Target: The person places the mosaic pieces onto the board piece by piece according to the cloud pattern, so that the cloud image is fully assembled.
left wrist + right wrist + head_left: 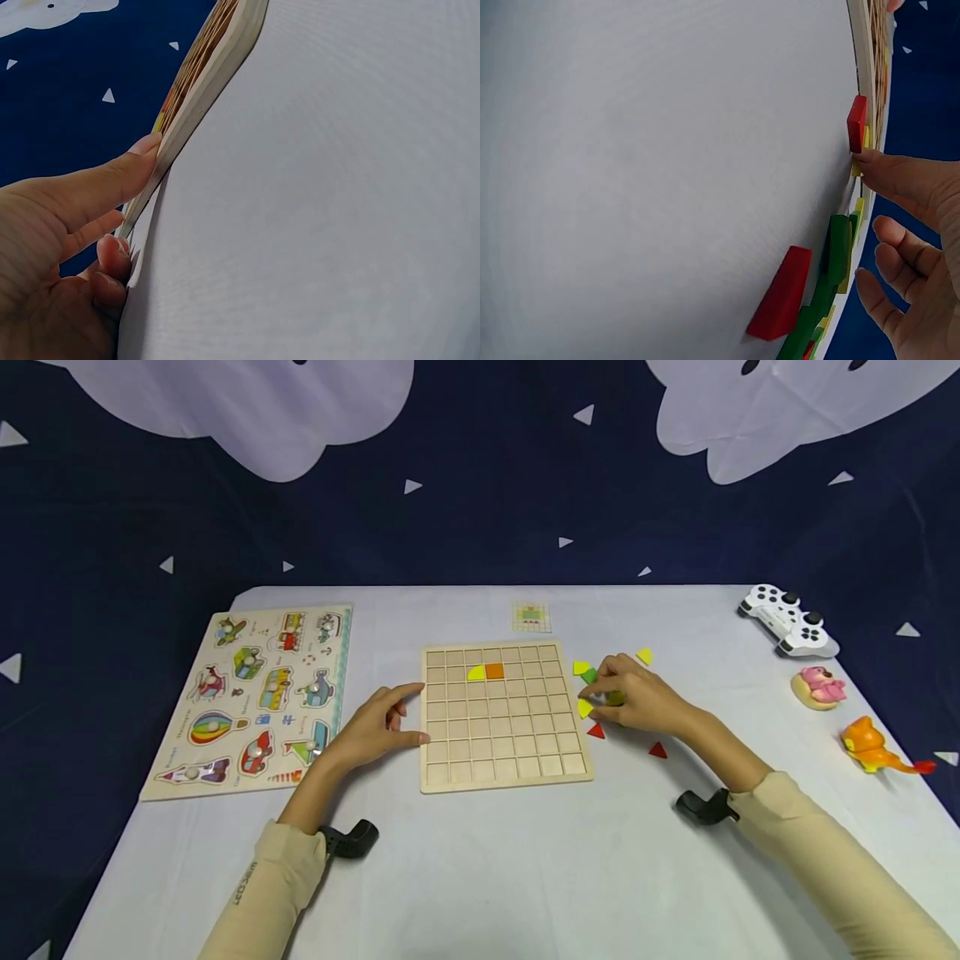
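A wooden grid board lies mid-table with a yellow quarter-round piece and an orange square in its second row. My left hand rests at the board's left edge, thumb and straight fingers touching the rim. My right hand hovers over loose pieces right of the board: yellow pieces, green pieces and red triangles. The thumb touches a yellow piece beside a red one; the other fingers hang loosely curled above the green ones, holding nothing I can see.
A vehicle peg puzzle lies at the left. A small pattern card sits behind the board. At the right edge are a white game controller, a pink toy and an orange toy.
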A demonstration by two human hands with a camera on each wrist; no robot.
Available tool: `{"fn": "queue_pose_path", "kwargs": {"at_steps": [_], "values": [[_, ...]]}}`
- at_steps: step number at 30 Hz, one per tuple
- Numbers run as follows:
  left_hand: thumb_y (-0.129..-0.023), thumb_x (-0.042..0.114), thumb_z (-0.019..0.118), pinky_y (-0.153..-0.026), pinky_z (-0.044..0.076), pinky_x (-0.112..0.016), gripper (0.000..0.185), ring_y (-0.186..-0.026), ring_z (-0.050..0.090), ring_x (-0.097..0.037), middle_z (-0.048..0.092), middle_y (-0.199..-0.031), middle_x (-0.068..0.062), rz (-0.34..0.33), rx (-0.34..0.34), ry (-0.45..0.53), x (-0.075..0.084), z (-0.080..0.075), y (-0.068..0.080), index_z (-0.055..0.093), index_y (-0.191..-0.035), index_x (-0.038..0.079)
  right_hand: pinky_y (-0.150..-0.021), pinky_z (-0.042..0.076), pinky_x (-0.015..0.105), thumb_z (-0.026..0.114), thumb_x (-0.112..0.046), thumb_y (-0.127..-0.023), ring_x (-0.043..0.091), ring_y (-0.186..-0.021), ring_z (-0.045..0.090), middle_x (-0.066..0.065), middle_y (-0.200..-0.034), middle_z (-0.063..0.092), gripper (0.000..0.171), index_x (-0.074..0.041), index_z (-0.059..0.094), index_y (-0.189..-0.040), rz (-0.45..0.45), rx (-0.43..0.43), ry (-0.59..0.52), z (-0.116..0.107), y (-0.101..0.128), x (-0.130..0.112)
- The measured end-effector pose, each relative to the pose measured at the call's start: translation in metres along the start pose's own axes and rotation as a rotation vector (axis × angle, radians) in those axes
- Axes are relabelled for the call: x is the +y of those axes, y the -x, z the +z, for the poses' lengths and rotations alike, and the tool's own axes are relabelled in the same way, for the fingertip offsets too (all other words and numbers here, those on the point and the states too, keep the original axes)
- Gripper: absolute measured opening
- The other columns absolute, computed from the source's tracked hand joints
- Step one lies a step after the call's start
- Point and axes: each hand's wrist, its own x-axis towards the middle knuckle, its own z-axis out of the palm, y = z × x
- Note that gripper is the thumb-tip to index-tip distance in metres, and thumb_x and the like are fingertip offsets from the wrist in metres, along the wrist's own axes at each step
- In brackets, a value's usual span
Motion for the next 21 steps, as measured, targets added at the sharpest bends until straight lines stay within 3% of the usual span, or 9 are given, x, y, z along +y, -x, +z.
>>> {"fn": "queue_pose_path", "kwargs": {"at_steps": [13,21], "values": [[-0.080,0.019,0.083,-0.072,0.037,-0.032,0.080,-0.080,0.043,-0.019,0.045,-0.099,-0.010,-0.003,0.002,0.006,0.0004,-0.0016,0.0009,0.043,-0.149,0.008,-0.071,0.040,0.032,0.086,-0.017,-0.076,0.014,-0.091,0.043,0.002,-0.090,0.053,0.018,-0.007,0.077,-0.089,-0.077,0.073,0.052,0.0032,0.0024,0.0044],[-0.080,0.019,0.083,-0.072,0.037,-0.032,0.080,-0.080,0.043,-0.019,0.045,-0.099,-0.009,0.001,0.001,0.010,0.0006,-0.0005,0.0005,0.044,-0.149,0.008,-0.073,0.043,0.034,0.086,-0.020,-0.074,0.013,-0.093,0.043,0.000,-0.092,0.054,0.020,-0.007,0.077,-0.087,-0.031,0.092,0.068,0.0023,0.0043,0.0062]]}}
